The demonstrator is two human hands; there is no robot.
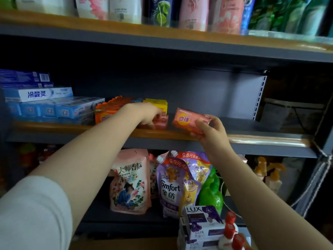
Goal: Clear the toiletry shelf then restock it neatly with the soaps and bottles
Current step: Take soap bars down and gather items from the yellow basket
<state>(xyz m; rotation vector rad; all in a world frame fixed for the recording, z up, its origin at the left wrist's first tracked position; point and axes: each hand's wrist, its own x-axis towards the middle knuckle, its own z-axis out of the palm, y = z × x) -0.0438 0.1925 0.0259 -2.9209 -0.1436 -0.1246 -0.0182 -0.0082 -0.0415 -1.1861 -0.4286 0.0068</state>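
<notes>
Grey metal shelf unit (180,46) w/ glossy wood-look front lips: top row of bottles cut off above mid-label, R side dim and blurry, bottom tier holds soft refill pouches (130,181) plus boxed LUX soaps (201,219) partly out of frame. On the mid shelf (252,126), stacked blue toothpaste cartons (54,105), then orange soap bars (104,112) and yellow ones (155,104) behind. Left hand (144,112) curls over a pink wrapped soap stack (161,120), hiding most of it, grip on it unclear; right hand (210,129) pinches a pink film-wrapped soap bar (187,120) just above the shelf lip, approx centre.
</notes>
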